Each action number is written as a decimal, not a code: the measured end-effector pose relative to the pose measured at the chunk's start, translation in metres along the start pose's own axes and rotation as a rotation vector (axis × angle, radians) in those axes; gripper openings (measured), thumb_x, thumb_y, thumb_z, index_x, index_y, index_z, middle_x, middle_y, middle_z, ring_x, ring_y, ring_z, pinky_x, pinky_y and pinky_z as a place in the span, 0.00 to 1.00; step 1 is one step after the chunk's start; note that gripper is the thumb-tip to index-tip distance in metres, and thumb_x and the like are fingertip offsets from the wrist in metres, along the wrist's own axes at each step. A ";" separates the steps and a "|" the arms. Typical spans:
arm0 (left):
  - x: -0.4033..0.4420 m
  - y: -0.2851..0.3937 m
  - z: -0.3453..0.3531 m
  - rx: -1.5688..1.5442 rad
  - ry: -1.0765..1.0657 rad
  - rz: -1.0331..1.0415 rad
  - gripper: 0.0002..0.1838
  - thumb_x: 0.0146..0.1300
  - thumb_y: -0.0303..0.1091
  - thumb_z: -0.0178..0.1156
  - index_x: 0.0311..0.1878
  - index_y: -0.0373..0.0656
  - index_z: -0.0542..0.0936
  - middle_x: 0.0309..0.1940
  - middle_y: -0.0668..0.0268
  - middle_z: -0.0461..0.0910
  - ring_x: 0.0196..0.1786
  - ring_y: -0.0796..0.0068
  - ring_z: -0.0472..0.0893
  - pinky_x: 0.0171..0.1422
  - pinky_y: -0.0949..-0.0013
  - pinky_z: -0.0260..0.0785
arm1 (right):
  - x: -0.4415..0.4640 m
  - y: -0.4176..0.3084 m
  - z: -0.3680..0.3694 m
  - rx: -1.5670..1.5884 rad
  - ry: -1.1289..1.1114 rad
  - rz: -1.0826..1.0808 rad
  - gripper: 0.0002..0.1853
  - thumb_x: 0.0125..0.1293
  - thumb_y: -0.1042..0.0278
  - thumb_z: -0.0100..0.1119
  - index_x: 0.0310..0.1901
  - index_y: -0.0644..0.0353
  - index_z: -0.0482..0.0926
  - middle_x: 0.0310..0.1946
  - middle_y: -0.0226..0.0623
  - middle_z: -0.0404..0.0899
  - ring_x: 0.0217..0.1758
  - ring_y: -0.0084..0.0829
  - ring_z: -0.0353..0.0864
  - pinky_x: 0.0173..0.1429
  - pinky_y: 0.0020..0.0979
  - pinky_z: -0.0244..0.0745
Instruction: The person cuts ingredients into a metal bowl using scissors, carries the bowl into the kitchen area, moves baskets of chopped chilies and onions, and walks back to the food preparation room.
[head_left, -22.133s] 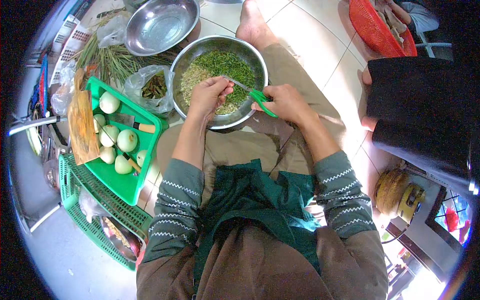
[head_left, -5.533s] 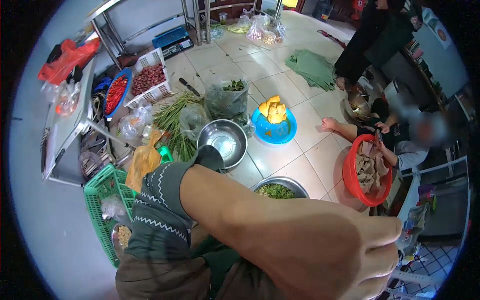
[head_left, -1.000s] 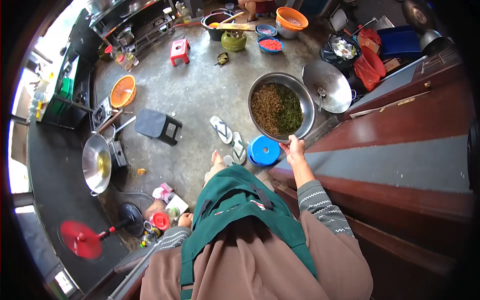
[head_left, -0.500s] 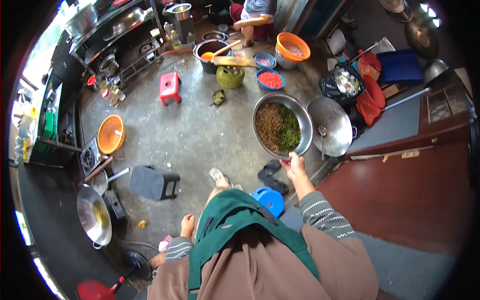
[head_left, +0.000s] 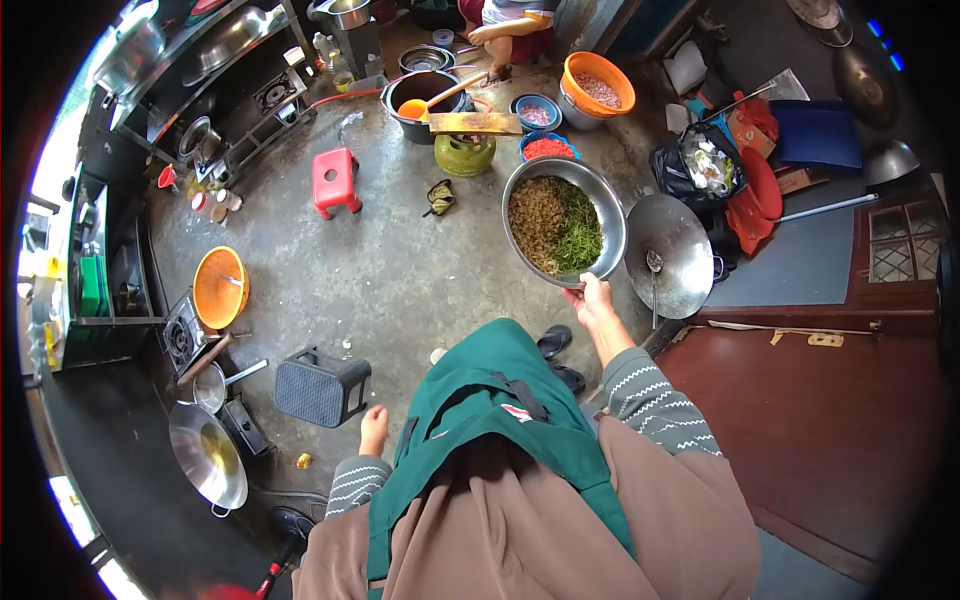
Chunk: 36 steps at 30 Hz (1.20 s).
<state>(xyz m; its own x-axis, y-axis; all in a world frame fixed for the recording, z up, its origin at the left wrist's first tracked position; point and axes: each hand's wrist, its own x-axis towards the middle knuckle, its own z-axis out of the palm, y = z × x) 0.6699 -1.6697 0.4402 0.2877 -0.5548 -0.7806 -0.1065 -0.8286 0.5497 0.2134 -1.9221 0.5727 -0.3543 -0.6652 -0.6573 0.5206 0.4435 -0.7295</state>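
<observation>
above the grey floor (head_left: 390, 270), just beside the wok (head_left: 690, 262) in the head view, held a steel bowl (head_left: 612, 212) well out in front. gripped its near rim with the right hand (head_left: 592, 298), narrowed around the metal; could not see beneath the bowl. hung the left hand (head_left: 374, 430) low, near the black stool (head_left: 320, 388), with curled fingers; could not tell how tightly, or whether around anything. saw a brown crumbly heap (head_left: 534, 225) on the bowl's left and shredded greens (head_left: 578, 235) on its right, barely mixed. judged a one-handed rim grip prone to tipping, so called for a firm pinch, a steady wrist and a level bowl. seemed wise to support the far side with the left hand as well. needed careful footing around the dark footwear (head_left: 553, 341) on the floor and enough clearance from the wok to avoid knocking its edge.
</observation>
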 end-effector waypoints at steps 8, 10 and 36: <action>0.023 -0.069 -0.006 0.142 0.096 -0.055 0.14 0.55 0.38 0.54 0.36 0.37 0.80 0.21 0.68 0.77 0.25 0.78 0.74 0.29 0.70 0.68 | 0.117 -0.047 0.041 0.004 0.063 0.061 0.07 0.54 0.75 0.45 0.34 0.65 0.70 0.30 0.41 0.76 0.30 0.35 0.79 0.35 0.35 0.80; 0.029 -0.056 -0.001 0.192 0.159 -0.048 0.14 0.55 0.37 0.53 0.35 0.34 0.80 0.23 0.64 0.79 0.27 0.76 0.76 0.34 0.69 0.68 | 0.146 -0.052 0.044 -0.020 0.078 0.069 0.08 0.54 0.75 0.45 0.36 0.65 0.70 0.30 0.41 0.76 0.31 0.35 0.78 0.35 0.36 0.80; 0.193 0.386 0.153 0.568 -0.018 0.296 0.24 0.59 0.38 0.53 0.56 0.35 0.66 0.53 0.46 0.68 0.56 0.50 0.67 0.61 0.57 0.59 | 0.463 -0.145 0.183 0.006 0.225 0.164 0.17 0.55 0.78 0.46 0.48 0.67 0.67 0.42 0.47 0.73 0.42 0.40 0.76 0.41 0.43 0.79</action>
<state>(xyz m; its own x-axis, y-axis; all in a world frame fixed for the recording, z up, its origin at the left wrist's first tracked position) 0.5389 -2.1077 0.4564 0.1536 -0.7634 -0.6274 -0.6682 -0.5480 0.5032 0.1155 -2.4047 0.4088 -0.4286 -0.4344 -0.7922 0.5895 0.5300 -0.6095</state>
